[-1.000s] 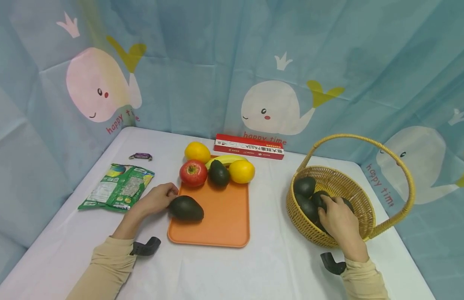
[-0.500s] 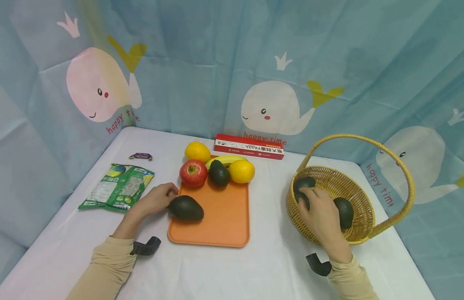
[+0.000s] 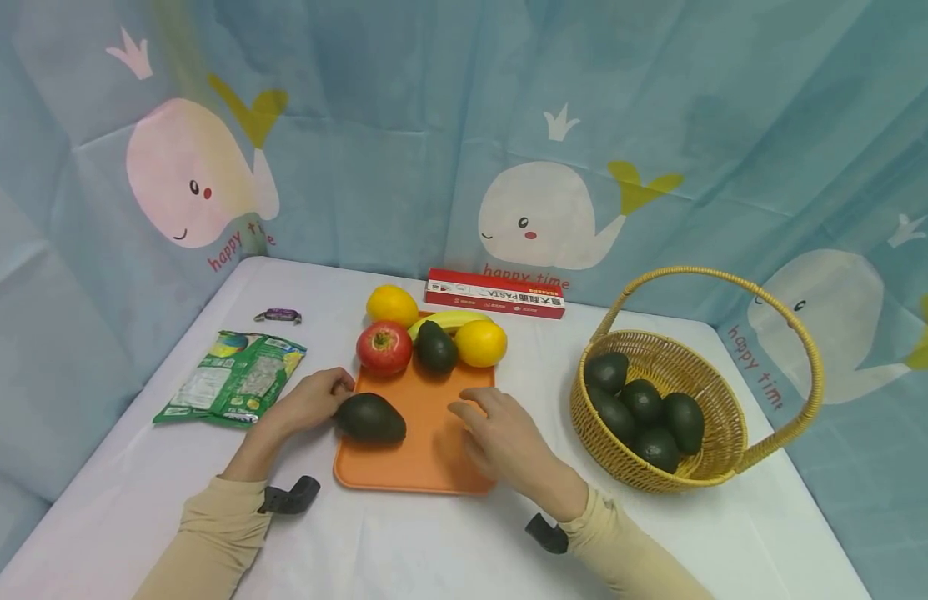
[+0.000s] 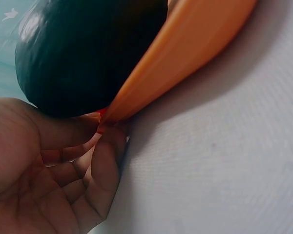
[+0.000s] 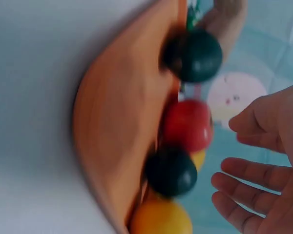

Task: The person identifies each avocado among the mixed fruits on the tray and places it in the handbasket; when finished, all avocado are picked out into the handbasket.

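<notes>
My left hand [image 3: 310,400] pinches the left rim of the orange tray [image 3: 418,475] between thumb and fingers, as the left wrist view shows. Right beside it, a dark green avocado [image 3: 370,418] lies on the tray. My right hand [image 3: 509,437] hovers over the tray's right side, fingers spread and holding nothing. At the tray's far end sit a second avocado [image 3: 436,348], a red pomegranate [image 3: 384,348], a banana [image 3: 452,319] and two yellow fruits, one at the right [image 3: 482,343] and one at the left [image 3: 392,307].
A wicker basket [image 3: 621,467] with a tall handle stands at the right, with several avocados [image 3: 684,422] inside. Left of the tray lie a green snack bag [image 3: 234,377] and a purple-wrapped candy [image 3: 279,315]. Behind the tray is a red pasta box [image 3: 495,293].
My right hand let go of the avocados in the basket, where they shifted, and moved left over the tray. My left hand stays at the tray's rim.
</notes>
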